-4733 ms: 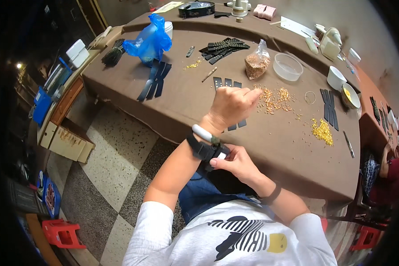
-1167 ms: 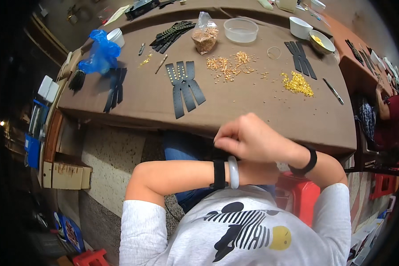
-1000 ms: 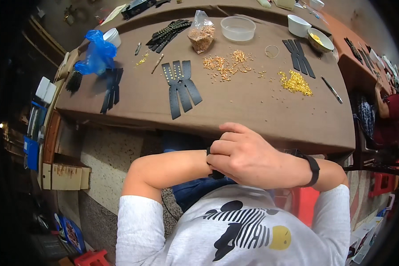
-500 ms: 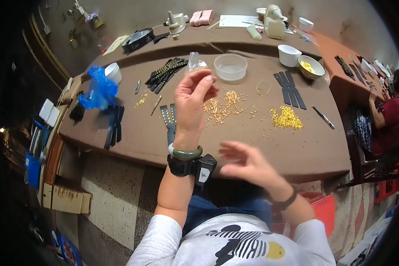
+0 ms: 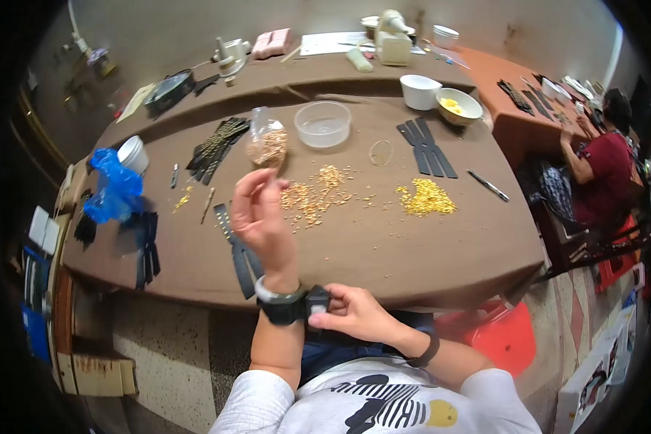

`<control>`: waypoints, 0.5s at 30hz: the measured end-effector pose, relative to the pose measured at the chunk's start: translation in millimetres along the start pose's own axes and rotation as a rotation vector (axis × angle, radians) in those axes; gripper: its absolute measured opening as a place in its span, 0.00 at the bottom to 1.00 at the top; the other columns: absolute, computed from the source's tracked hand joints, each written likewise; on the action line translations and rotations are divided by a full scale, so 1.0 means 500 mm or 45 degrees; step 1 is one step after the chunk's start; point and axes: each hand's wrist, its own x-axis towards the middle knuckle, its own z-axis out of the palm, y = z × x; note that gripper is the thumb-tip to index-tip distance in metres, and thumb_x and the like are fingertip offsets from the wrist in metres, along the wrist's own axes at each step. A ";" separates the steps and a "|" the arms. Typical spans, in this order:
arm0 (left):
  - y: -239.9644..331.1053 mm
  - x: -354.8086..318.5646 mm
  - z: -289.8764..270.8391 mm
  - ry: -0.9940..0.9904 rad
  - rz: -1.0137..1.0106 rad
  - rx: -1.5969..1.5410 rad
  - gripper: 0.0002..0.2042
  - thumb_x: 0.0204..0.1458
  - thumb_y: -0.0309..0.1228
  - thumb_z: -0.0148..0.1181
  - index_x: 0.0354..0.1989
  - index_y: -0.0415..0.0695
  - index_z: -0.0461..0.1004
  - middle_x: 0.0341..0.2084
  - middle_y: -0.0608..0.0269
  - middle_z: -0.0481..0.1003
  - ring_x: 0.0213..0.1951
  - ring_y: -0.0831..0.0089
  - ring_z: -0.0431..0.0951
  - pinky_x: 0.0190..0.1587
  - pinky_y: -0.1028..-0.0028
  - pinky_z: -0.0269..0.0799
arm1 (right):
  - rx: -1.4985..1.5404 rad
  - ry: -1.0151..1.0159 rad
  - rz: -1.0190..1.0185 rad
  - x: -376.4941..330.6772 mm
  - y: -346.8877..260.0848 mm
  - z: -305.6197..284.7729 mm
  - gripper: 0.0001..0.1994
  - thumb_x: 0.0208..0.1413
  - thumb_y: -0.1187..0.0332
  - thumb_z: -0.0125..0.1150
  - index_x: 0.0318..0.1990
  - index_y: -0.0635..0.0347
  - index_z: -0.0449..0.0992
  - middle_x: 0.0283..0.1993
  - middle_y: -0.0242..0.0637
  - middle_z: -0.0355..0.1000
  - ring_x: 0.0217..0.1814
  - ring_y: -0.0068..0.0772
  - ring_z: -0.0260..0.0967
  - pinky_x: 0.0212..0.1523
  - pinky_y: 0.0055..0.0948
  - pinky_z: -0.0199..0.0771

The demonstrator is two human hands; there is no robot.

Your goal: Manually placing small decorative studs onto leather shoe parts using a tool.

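Note:
My left hand (image 5: pixel 262 217) is raised over the near part of the brown-covered table, its fingers loosely bent and somewhat apart, with nothing visible in them. A green and white bangle and a black strap circle that wrist. On the strap sits a small black box-shaped wrist device (image 5: pixel 317 302). My right hand (image 5: pixel 354 312) pinches this device between thumb and fingers at the table's front edge. Behind my left hand lie a black slit strip (image 5: pixel 240 249) with gold studs and a loose pile of copper-gold beads (image 5: pixel 312 199).
Yellow-gold beads (image 5: pixel 427 197), a pen (image 5: pixel 488 185) and black strips (image 5: pixel 427 148) lie to the right. Farther back are a clear tub (image 5: pixel 323 124), a bag of beads (image 5: pixel 269 147) and white bowls (image 5: pixel 419 92). A blue plastic bag (image 5: pixel 114 186) lies left; a co-worker (image 5: pixel 604 170) sits right.
My right hand has moved left and taken hold of the wrist device. My left hand has come lower and nearer, its fingers looser. The whole view has shifted, uncovering the bag of beads.

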 end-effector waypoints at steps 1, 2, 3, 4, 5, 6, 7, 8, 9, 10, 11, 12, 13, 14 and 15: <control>0.003 -0.007 -0.009 0.066 -0.506 -0.341 0.08 0.54 0.22 0.57 0.42 0.41 0.74 0.39 0.58 0.75 0.35 0.72 0.75 0.41 0.71 0.74 | -0.211 -0.006 0.106 -0.013 -0.019 -0.023 0.25 0.53 0.64 0.68 0.54 0.71 0.69 0.42 0.43 0.76 0.44 0.24 0.74 0.47 0.25 0.76; 0.019 -0.005 -0.023 0.009 -0.693 -0.635 0.08 0.55 0.26 0.55 0.43 0.42 0.74 0.37 0.60 0.74 0.34 0.73 0.74 0.41 0.71 0.72 | -0.286 0.083 0.028 -0.036 -0.040 -0.044 0.25 0.53 0.64 0.69 0.54 0.69 0.69 0.43 0.43 0.76 0.45 0.25 0.75 0.47 0.26 0.76; 0.034 0.006 -0.056 -0.026 -0.874 -0.923 0.09 0.57 0.29 0.53 0.44 0.42 0.74 0.35 0.62 0.73 0.32 0.75 0.72 0.41 0.70 0.71 | -0.371 0.154 -0.038 -0.053 -0.058 -0.062 0.25 0.52 0.64 0.69 0.54 0.68 0.70 0.44 0.44 0.77 0.46 0.26 0.75 0.48 0.27 0.76; 0.049 0.019 -0.095 -0.107 -0.877 -1.221 0.09 0.58 0.31 0.51 0.43 0.42 0.73 0.32 0.63 0.71 0.30 0.74 0.71 0.41 0.70 0.69 | -0.476 0.284 -0.116 -0.071 -0.072 -0.086 0.22 0.52 0.66 0.69 0.51 0.67 0.73 0.43 0.42 0.77 0.46 0.26 0.75 0.48 0.27 0.77; 0.056 0.031 -0.129 -0.189 -0.878 -1.530 0.10 0.58 0.32 0.49 0.43 0.42 0.73 0.29 0.65 0.69 0.28 0.74 0.69 0.41 0.69 0.68 | -0.510 0.437 -0.116 -0.090 -0.107 -0.105 0.18 0.53 0.68 0.68 0.49 0.68 0.75 0.42 0.41 0.77 0.45 0.25 0.75 0.47 0.26 0.77; 0.065 0.038 -0.150 -0.253 -0.721 -1.305 0.09 0.58 0.31 0.48 0.41 0.42 0.73 0.26 0.65 0.67 0.28 0.74 0.69 0.39 0.70 0.68 | -0.467 0.568 -0.112 -0.110 -0.110 -0.147 0.15 0.53 0.71 0.66 0.47 0.67 0.77 0.41 0.39 0.78 0.44 0.23 0.75 0.45 0.25 0.76; 0.070 0.038 -0.173 -0.305 -0.553 -1.065 0.08 0.59 0.31 0.47 0.39 0.42 0.72 0.23 0.65 0.65 0.27 0.73 0.68 0.37 0.70 0.67 | -0.482 0.712 -0.095 -0.125 -0.128 -0.181 0.13 0.54 0.72 0.64 0.46 0.67 0.78 0.39 0.36 0.78 0.41 0.21 0.74 0.43 0.23 0.74; 0.064 0.029 -0.201 -0.351 -0.459 -0.673 0.07 0.58 0.30 0.48 0.35 0.42 0.72 0.24 0.63 0.66 0.27 0.73 0.69 0.36 0.71 0.67 | -0.697 0.833 -0.153 -0.138 -0.145 -0.218 0.11 0.54 0.72 0.64 0.44 0.67 0.78 0.38 0.35 0.78 0.39 0.20 0.73 0.41 0.22 0.74; 0.070 0.022 -0.233 -0.383 -0.353 -0.262 0.07 0.57 0.28 0.48 0.32 0.41 0.73 0.25 0.62 0.67 0.27 0.72 0.69 0.34 0.71 0.67 | -0.713 0.948 -0.148 -0.147 -0.170 -0.242 0.10 0.54 0.72 0.63 0.43 0.67 0.78 0.38 0.34 0.78 0.39 0.20 0.73 0.40 0.21 0.74; 0.071 0.012 -0.265 -0.558 -0.339 0.251 0.05 0.52 0.25 0.54 0.32 0.40 0.77 0.30 0.54 0.74 0.33 0.65 0.77 0.38 0.64 0.74 | -0.805 1.022 -0.124 -0.157 -0.185 -0.278 0.10 0.54 0.72 0.63 0.42 0.67 0.79 0.37 0.35 0.78 0.38 0.20 0.73 0.40 0.22 0.74; 0.073 0.004 -0.256 -0.765 -0.233 0.575 0.06 0.49 0.25 0.57 0.34 0.41 0.78 0.36 0.52 0.75 0.39 0.60 0.77 0.44 0.61 0.73 | -0.948 1.074 -0.132 -0.163 -0.213 -0.299 0.10 0.54 0.73 0.62 0.42 0.67 0.79 0.37 0.35 0.78 0.38 0.21 0.73 0.40 0.22 0.73; 0.080 -0.004 -0.248 -0.963 -0.126 0.918 0.08 0.46 0.25 0.61 0.36 0.41 0.79 0.42 0.50 0.76 0.45 0.56 0.78 0.50 0.58 0.72 | -1.026 1.089 -0.156 -0.174 -0.229 -0.325 0.09 0.54 0.73 0.62 0.42 0.67 0.78 0.36 0.35 0.78 0.37 0.21 0.73 0.40 0.22 0.73; 0.055 -0.013 -0.261 -1.211 -0.088 1.020 0.17 0.42 0.27 0.65 0.44 0.42 0.78 0.54 0.48 0.71 0.57 0.49 0.70 0.59 0.58 0.65 | -1.081 1.117 -0.129 -0.184 -0.250 -0.336 0.08 0.54 0.74 0.61 0.41 0.68 0.78 0.36 0.35 0.77 0.37 0.21 0.73 0.39 0.22 0.73; 0.040 -0.028 -0.258 -1.382 -0.076 1.134 0.24 0.42 0.31 0.67 0.51 0.44 0.75 0.61 0.49 0.64 0.64 0.46 0.60 0.64 0.53 0.56 | -1.040 1.130 -0.127 -0.195 -0.267 -0.346 0.08 0.54 0.75 0.61 0.41 0.69 0.77 0.35 0.34 0.77 0.35 0.21 0.72 0.37 0.21 0.73; 0.026 -0.047 -0.261 -1.471 -0.118 1.201 0.30 0.42 0.36 0.69 0.57 0.46 0.70 0.65 0.49 0.58 0.67 0.47 0.55 0.67 0.50 0.49 | -1.001 1.166 -0.104 -0.199 -0.278 -0.349 0.08 0.54 0.75 0.61 0.41 0.68 0.77 0.35 0.32 0.76 0.34 0.18 0.71 0.35 0.19 0.72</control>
